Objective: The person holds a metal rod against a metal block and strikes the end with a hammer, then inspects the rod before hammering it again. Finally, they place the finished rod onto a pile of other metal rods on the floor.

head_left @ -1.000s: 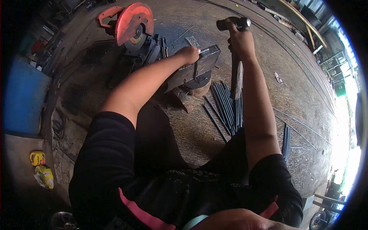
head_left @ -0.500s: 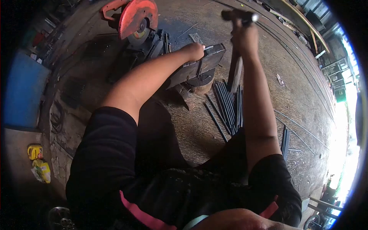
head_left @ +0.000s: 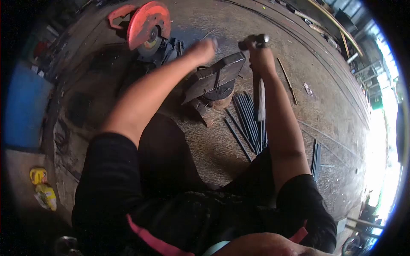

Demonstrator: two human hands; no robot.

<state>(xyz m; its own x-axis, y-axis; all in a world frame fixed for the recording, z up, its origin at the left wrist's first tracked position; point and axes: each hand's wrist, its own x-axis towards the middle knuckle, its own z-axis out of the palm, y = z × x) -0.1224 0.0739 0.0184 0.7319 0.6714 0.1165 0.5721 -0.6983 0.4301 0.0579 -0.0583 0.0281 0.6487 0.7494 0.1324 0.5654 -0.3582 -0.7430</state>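
My right hand (head_left: 262, 61) grips a hammer (head_left: 259, 98) close under its metal head, the wooden handle hanging down along the forearm. My left hand (head_left: 203, 52) is raised above the far left side of a dark metal block (head_left: 232, 68), apart from it. Its fingers look closed but are smeared by motion; a greyish spot shows at their tips, too blurred to name. The block lies tilted on a round wooden stump (head_left: 223, 102). Beside the stump, several dark metal rods (head_left: 247, 119) are spread on the floor.
A red cut-off saw (head_left: 149, 25) stands at the back left. Another bundle of rods (head_left: 316, 160) lies right of my right arm. A thin brown rod (head_left: 287, 81) and long bars are on the floor. Yellow containers (head_left: 39, 176) sit at far left.
My left hand has lifted off the metal block and moved left and up. My right hand and the hammer have come lower and nearer the block. The view has shifted slightly.
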